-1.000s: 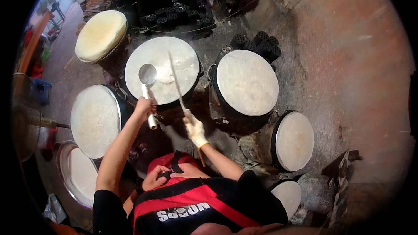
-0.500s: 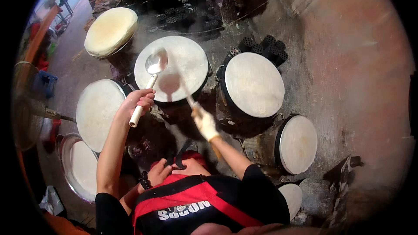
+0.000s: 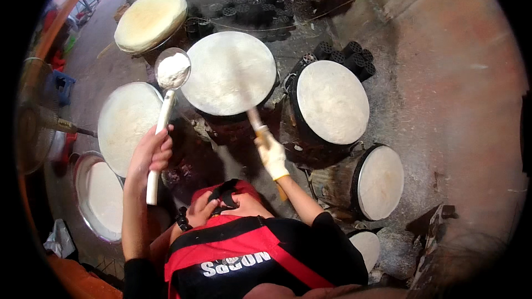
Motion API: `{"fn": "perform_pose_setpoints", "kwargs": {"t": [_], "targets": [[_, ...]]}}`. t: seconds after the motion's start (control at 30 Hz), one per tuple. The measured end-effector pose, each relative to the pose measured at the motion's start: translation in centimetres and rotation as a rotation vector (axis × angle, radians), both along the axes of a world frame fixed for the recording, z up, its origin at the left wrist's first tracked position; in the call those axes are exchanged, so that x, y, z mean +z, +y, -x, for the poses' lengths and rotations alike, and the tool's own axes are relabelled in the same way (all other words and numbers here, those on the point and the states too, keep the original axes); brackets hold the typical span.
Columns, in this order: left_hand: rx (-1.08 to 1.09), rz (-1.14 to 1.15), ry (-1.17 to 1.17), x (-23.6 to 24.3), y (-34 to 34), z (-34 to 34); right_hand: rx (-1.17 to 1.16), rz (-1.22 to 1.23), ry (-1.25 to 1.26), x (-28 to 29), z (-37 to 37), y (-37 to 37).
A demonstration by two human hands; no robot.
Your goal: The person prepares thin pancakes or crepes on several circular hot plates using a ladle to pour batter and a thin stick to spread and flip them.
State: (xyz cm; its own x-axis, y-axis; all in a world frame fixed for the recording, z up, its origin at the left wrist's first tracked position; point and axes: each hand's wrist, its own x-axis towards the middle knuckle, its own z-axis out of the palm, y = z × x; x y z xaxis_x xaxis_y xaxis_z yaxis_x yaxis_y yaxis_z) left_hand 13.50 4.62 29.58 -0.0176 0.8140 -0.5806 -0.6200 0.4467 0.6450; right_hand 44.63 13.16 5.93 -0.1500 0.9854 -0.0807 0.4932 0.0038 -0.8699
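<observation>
In the head view, my bare left hand is wrapped around the long white handle of a metal ladle. The ladle's round bowl holds a lump of white, batter-like stuff and hangs by the left rim of the middle round pan. My right hand, in a pale work glove, grips a long wooden-handled tool. Motion blurs this tool's far end over the middle pan, so its shape does not show. A white layer covers the pan's face.
More white-topped round pans stand on stoves at left, right and lower right. A thick pale disc lies far left. A wide basin of white liquid sits lower left. Black coal briquettes stand behind the right pan.
My left hand has drawn the ladle from over the middle pan toward its left rim, and white stuff now shows in its bowl. The right hand's tool still blurs over the pan.
</observation>
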Motion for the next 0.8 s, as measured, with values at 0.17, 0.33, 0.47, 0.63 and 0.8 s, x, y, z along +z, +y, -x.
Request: {"fn": "perform_pose_setpoints", "kwargs": {"t": [0.17,0.33,0.47,0.63,0.8], "targets": [[0.108,0.03,-0.125,-0.9,-2.6,1.2,0.241,0.126,-0.337,2.8,1.8,-0.6],[0.33,0.001,-0.309,-0.2,-3.4,3.6,0.265,-0.079,0.024,3.2,7.9,2.5],[0.412,-0.1,-0.267,1.4,-5.1,8.0,0.492,0.206,-0.104,5.7,14.9,6.4],[0.493,-0.15,-0.178,2.7,-5.6,13.3,0.497,0.139,0.019,2.4,19.9,9.8],[0.586,-0.199,-0.098,4.4,-10.9,15.4,0.534,0.254,0.038,7.4,20.9,10.8]]}}
